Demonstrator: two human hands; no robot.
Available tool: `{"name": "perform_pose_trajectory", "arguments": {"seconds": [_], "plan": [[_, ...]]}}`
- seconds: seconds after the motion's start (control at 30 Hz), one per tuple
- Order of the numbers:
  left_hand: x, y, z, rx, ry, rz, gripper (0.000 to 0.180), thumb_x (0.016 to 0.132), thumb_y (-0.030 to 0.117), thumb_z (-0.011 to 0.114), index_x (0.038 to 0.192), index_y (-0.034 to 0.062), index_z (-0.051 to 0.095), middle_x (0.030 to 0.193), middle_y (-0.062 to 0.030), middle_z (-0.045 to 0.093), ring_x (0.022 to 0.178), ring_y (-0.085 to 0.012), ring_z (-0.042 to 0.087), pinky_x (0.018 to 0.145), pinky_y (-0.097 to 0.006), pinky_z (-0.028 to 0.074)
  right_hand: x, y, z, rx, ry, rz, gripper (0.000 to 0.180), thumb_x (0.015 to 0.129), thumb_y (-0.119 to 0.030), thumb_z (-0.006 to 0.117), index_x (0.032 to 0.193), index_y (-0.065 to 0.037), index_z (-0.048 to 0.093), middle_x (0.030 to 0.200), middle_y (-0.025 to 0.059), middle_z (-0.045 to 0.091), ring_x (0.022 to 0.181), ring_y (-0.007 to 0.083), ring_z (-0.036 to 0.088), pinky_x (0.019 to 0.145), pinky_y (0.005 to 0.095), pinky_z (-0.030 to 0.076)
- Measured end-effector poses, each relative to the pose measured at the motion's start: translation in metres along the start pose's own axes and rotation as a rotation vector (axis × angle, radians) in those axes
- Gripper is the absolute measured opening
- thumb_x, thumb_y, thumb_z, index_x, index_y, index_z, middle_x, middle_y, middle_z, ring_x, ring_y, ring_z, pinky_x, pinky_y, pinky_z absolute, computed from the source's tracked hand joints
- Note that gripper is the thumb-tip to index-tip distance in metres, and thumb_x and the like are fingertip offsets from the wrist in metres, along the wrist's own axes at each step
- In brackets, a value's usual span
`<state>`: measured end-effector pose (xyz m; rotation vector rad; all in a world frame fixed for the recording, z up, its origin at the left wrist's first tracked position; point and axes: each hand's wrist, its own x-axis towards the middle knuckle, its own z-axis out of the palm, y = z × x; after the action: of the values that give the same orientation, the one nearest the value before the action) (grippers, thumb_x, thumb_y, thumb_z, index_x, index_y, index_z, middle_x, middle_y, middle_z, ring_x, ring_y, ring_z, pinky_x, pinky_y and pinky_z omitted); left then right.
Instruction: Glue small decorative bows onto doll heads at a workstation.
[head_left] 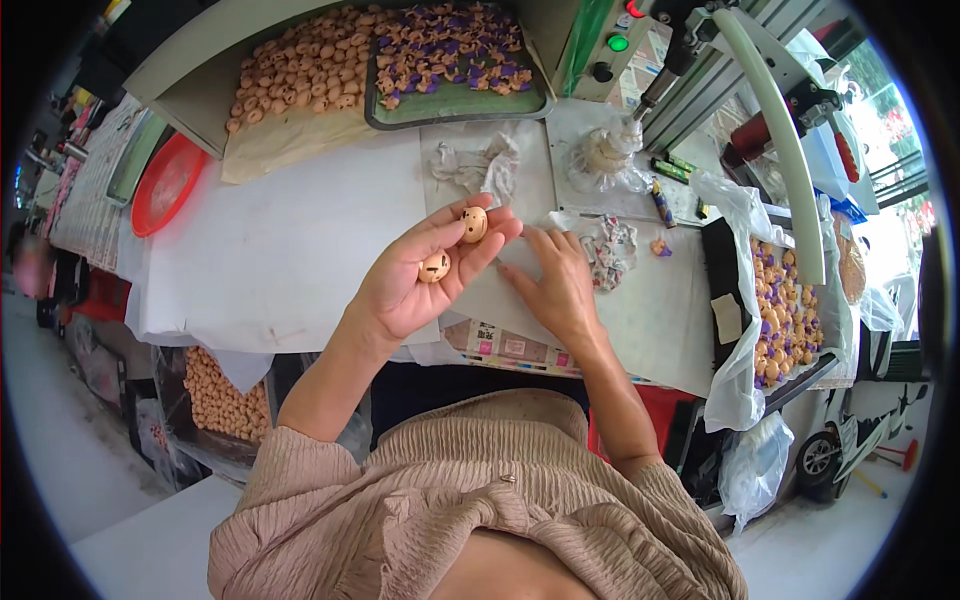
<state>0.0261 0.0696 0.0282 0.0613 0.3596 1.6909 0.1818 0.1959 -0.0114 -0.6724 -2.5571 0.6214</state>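
Observation:
My left hand (405, 275) is turned palm up and cradles two small peach doll heads. The upper doll head (474, 225) is pinched near the fingertips with its painted face showing. Against the palm rests the lower doll head (434, 267), which has dark face marks. My right hand (556, 285) is held low over the white table sheet (290, 255), its fingers stretched out and thumb apart, holding nothing. Just right of those fingers lies a crumpled patterned cloth (608, 250). A small peach-and-purple piece (660, 247) sits farther right.
At the back, a heap of doll heads (300, 65) lies beside a dark tray (450, 112) of peach-and-purple pieces. A pressing machine (690, 50) stands back right, near a plastic-wrapped pad (608, 155). A lined box (785, 310) of pieces is at right; a red basin (168, 185) is left.

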Motion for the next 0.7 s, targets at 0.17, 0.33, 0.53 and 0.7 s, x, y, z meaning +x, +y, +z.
{"name": "perform_pose_trajectory", "arguments": {"seconds": [0.17, 0.33, 0.53, 0.7], "plan": [[-0.018, -0.006, -0.037, -0.04, -0.101, -0.033, 0.034, 0.098, 0.007, 0.049, 0.132, 0.0025, 0.048, 0.132, -0.0165, 0.052, 0.106, -0.02, 0.063, 0.087, -0.027, 0.056, -0.011, -0.003, -0.001, 0.144, 0.111, 0.102, 0.042, 0.076, -0.013, 0.076, 0.114, -0.003, 0.06, 0.102, 0.0153, 0.062, 0.091, 0.0321, 0.06, 0.08, 0.0386, 0.048], [-0.021, -0.021, -0.056, 0.02, -0.002, -0.006, 0.037, 0.095, 0.01, 0.057, 0.131, 0.007, 0.051, 0.124, -0.0093, 0.058, 0.091, -0.0112, 0.063, 0.078, -0.024, 0.057, -0.025, -0.007, -0.017, 0.462, 0.204, 0.218, 0.044, 0.076, -0.012, 0.079, 0.113, -0.002, 0.06, 0.096, 0.0059, 0.061, 0.087, 0.0163, 0.059, 0.077, 0.0281, 0.048], [-0.012, -0.042, -0.081, 0.094, 0.076, -0.061, 0.036, 0.091, 0.011, 0.064, 0.126, 0.0131, 0.056, 0.121, -0.0031, 0.06, 0.094, -0.0103, 0.063, 0.077, -0.021, 0.054, -0.042, -0.018, -0.034, 0.796, 0.314, 0.35, 0.042, 0.068, -0.014, 0.087, 0.095, -0.003, 0.057, 0.092, 0.0019, 0.058, 0.083, 0.011, 0.056, 0.074, 0.0252, 0.047], [-0.006, -0.053, -0.09, 0.114, 0.099, -0.056, 0.036, 0.091, 0.012, 0.064, 0.126, 0.015, 0.056, 0.12, -0.0017, 0.06, 0.1, -0.0117, 0.063, 0.081, -0.022, 0.054, -0.051, -0.011, -0.029, 0.542, 0.367, 0.094, 0.038, 0.068, -0.014, 0.087, 0.093, -0.003, 0.06, 0.088, 0.0034, 0.056, 0.078, 0.0125, 0.054, 0.067, 0.0251, 0.044]]}}
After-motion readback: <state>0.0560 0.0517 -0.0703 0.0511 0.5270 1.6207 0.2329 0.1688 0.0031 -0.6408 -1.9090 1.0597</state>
